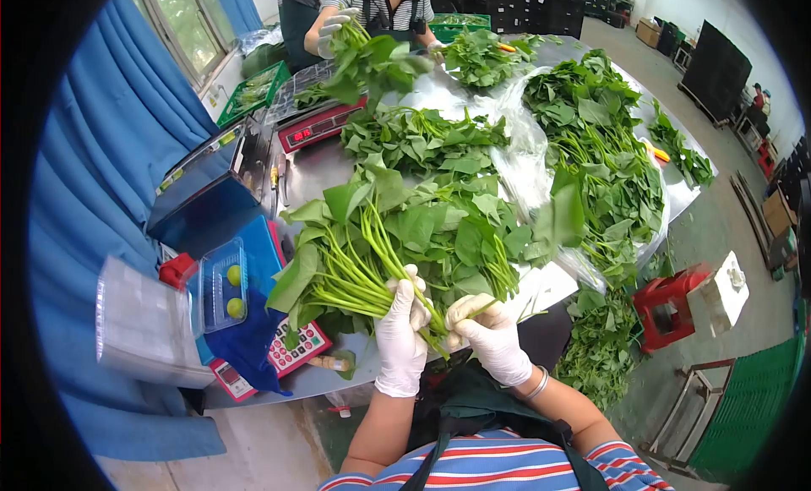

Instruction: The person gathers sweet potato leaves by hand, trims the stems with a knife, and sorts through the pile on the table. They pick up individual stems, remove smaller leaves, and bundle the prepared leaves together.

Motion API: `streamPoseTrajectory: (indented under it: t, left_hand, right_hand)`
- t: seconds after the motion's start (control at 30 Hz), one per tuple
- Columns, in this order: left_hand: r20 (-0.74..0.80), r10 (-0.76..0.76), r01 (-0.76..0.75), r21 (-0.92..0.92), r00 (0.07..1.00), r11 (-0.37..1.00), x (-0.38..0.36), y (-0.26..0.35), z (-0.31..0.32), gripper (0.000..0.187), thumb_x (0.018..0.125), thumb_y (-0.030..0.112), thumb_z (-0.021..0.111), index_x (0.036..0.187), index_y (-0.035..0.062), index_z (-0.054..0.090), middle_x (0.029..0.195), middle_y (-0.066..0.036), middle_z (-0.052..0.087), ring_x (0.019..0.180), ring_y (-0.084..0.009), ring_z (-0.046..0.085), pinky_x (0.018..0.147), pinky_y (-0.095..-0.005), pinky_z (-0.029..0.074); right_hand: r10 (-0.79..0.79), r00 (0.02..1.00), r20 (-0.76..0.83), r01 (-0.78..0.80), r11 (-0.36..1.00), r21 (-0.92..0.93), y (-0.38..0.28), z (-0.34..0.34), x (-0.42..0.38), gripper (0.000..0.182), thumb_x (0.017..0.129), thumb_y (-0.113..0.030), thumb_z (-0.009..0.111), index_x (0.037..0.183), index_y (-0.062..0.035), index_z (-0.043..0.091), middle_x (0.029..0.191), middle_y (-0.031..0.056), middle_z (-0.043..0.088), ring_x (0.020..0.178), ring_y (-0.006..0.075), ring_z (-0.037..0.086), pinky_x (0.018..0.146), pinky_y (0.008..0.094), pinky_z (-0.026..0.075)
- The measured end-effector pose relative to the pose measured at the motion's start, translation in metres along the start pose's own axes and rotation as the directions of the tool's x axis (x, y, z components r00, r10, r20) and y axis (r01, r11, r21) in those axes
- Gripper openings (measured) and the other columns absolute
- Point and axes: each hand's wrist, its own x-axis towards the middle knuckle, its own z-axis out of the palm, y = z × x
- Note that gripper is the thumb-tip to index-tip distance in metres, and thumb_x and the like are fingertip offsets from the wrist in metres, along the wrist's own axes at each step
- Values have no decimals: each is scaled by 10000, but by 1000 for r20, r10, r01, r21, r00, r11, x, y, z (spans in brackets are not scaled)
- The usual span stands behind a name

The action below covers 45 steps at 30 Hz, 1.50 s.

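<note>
My left hand (401, 343), in a white glove, is closed around the stalk ends of a bunch of leafy greens (363, 267), whose leaves fan out up and to the left. My right hand (490, 339), also gloved, is pinched beside it on a thin green stem (481, 308), close to the cut ends of the bunch. Just beyond my hands, a pile of loose greens (460, 225) covers the table (317, 182). A single large leaf (562, 216) to the right looks blurred.
To the left are a red scale (321, 126), a pink-edged calculator (291, 351), a clear plastic box (224, 288) and a blue cloth (249, 343). A long heap of greens (596, 144) lies right on plastic sheeting (519, 144). Opposite, a co-worker's gloved hand (336, 33) holds greens.
</note>
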Motion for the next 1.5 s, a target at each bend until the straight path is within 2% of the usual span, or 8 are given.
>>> streamPoseTrajectory:
  t: [0.43, 0.5, 0.57, 0.67, 0.77, 0.9, 1.37, 1.5]
  left_hand:
    - [37, 164, -167, 105, 986, 980, 18, 31, 11, 254, 919, 234, 539, 1094, 54, 576, 832, 27, 569, 479, -13, 310, 428, -170, 248]
    - [92, 141, -151, 107, 986, 983, 13, 32, 21, 260, 905, 233, 561, 1081, 43, 582, 827, 13, 574, 477, -21, 322, 421, -169, 250]
    - [198, 42, -65, 113, 979, 991, 9, 29, 21, 269, 922, 276, 523, 1094, 70, 540, 847, 31, 518, 455, -22, 280, 472, -177, 280]
    - [293, -75, 69, 28, 953, 997, 2, 23, 23, 262, 922, 297, 520, 1069, 80, 520, 831, 34, 480, 457, -25, 287, 494, -188, 296]
    - [398, -179, 228, -77, 900, 971, -3, 14, 19, 243, 936, 305, 491, 1044, 88, 511, 810, 29, 445, 451, -29, 307, 507, -207, 309]
    - [464, -216, 347, -217, 859, 912, -13, 7, 18, 259, 932, 310, 492, 1019, 71, 541, 807, 19, 448, 468, -30, 313, 526, -205, 322]
    - [673, -290, 609, -299, 681, 735, -28, -14, 14, 277, 954, 308, 440, 1065, 77, 545, 780, 30, 423, 464, -21, 302, 527, -209, 284]
    - [339, -298, 309, 20, 893, 951, -31, -12, 30, 349, 931, 367, 480, 1072, 52, 531, 797, 33, 498, 459, -11, 330, 471, -190, 282]
  right_hand:
    - [89, 978, 189, -67, 991, -119, -30, 8, -22, 22, 811, 29, 602, 798, 42, 615, 775, 106, 600, 641, 180, 621, 609, 272, 515]
    - [-230, 938, 260, 239, 971, -5, -36, -16, -6, 109, 850, -32, 580, 932, 39, 594, 897, 99, 603, 804, 191, 621, 687, 271, 520]
    - [-380, 900, -216, 436, 815, 381, -24, -41, 14, 351, 900, -164, 549, 1189, 20, 474, 1127, 113, 540, 975, 194, 559, 785, 284, 505]
    - [-98, 983, -154, 182, 608, 773, -67, -39, 27, 632, 924, -379, 474, 1387, -27, 226, 1337, 117, 377, 1013, 196, 510, 878, 314, 472]
    - [-90, 979, -181, 136, 956, 259, -47, -42, 24, 528, 940, -326, 452, 1329, 14, 341, 1300, 133, 425, 934, 166, 515, 737, 260, 454]
    - [-42, 990, -135, -1, 953, -302, -58, -15, 21, 288, 917, -230, 508, 1065, 6, 577, 884, 44, 625, 695, 78, 509, 650, 220, 421]
    - [-88, 991, -98, 43, 917, -396, -74, 22, 45, 229, 806, -192, 685, 882, 10, 608, 699, -4, 599, 631, 44, 519, 588, 206, 435]
    - [-112, 967, -229, 6, 907, -421, -74, 12, 45, 184, 777, -130, 705, 780, 6, 581, 662, -16, 569, 574, 44, 520, 519, 205, 431]
